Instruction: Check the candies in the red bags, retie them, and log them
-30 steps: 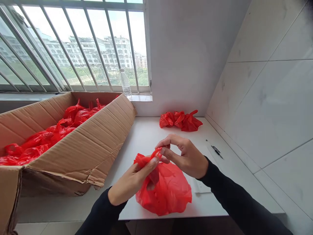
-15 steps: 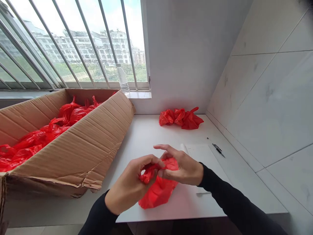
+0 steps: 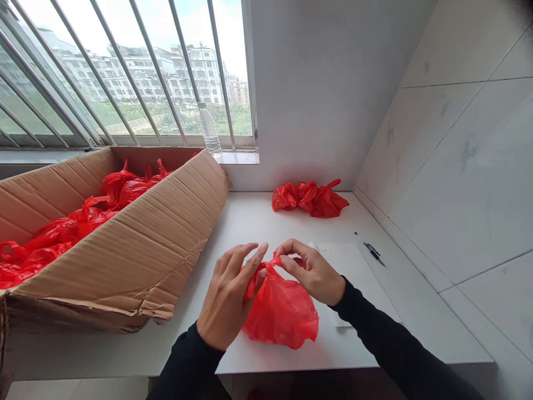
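Observation:
A thin red plastic bag (image 3: 283, 314) hangs down to the white table near its front edge, its top gathered to a twist or knot. My right hand (image 3: 314, 270) pinches the gathered top between thumb and fingers. On the bag's left side is my left hand (image 3: 233, 294), its fingers pointing up and its thumb against the plastic; the palm side is hidden, and the fingers seem to hold the bag's upper left part. What the bag contains cannot be made out.
To the left, a large cardboard box (image 3: 166, 233) holds several tied red bags (image 3: 133, 191). More red bags (image 3: 310, 198) lie against the back wall. A white sheet of paper (image 3: 353, 278) and a black pen (image 3: 375, 253) are at right. A water bottle (image 3: 209, 130) stands on the windowsill.
My left hand has turned more upright and its fingers have straightened. The right hand has drawn slightly right with the bag's top, and more of the bag's body now shows between the hands.

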A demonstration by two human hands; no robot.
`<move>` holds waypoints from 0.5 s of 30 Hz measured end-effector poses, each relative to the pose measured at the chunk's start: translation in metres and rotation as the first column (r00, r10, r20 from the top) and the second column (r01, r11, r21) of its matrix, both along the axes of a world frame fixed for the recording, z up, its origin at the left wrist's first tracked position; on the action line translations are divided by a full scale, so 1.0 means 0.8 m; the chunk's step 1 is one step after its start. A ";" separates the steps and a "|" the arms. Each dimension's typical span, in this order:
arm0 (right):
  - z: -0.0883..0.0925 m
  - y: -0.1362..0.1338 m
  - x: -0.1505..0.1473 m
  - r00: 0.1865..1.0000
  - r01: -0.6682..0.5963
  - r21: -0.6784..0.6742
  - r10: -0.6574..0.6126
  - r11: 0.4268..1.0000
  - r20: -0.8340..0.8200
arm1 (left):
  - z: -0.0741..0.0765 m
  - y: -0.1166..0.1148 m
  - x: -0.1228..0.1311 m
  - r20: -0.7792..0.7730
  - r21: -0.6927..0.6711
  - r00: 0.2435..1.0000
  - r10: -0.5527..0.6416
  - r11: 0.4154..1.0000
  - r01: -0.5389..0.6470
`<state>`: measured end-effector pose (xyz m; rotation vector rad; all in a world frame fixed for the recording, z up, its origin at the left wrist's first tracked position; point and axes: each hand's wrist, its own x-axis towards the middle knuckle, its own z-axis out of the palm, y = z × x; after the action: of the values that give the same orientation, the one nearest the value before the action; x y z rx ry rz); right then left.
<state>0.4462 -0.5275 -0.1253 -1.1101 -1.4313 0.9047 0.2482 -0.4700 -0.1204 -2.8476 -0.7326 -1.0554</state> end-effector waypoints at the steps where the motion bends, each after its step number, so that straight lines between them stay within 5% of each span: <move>1: 0.003 -0.004 0.003 0.995 0.073 0.039 -0.075 0.997 0.061 | -0.005 0.000 -0.007 -0.025 0.005 1.000 0.016 1.000 -0.015; 4: -0.003 -0.020 0.018 0.960 0.193 0.049 -0.199 0.980 0.195 | -0.030 0.001 -0.047 -0.103 0.002 0.994 0.035 0.999 -0.035; 9: -0.055 -0.047 0.039 0.954 0.264 -0.182 -0.227 0.947 0.197 | -0.071 0.003 -0.119 -0.214 -0.025 0.952 0.217 0.973 -0.227; 12: -0.070 -0.051 0.028 0.968 0.241 -0.225 -0.217 0.944 0.123 | -0.066 -0.012 -0.113 -0.207 -0.197 0.956 0.206 0.949 -0.247; 15: -0.064 -0.051 0.019 0.974 0.223 -0.219 -0.207 0.950 0.093 | -0.051 -0.025 -0.069 -0.252 -0.329 0.968 -0.003 0.941 -0.083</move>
<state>0.4611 -0.5684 -0.1765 -1.4529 -1.2523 0.8960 0.1929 -0.4898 -0.1616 -3.1463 -1.0301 -0.5947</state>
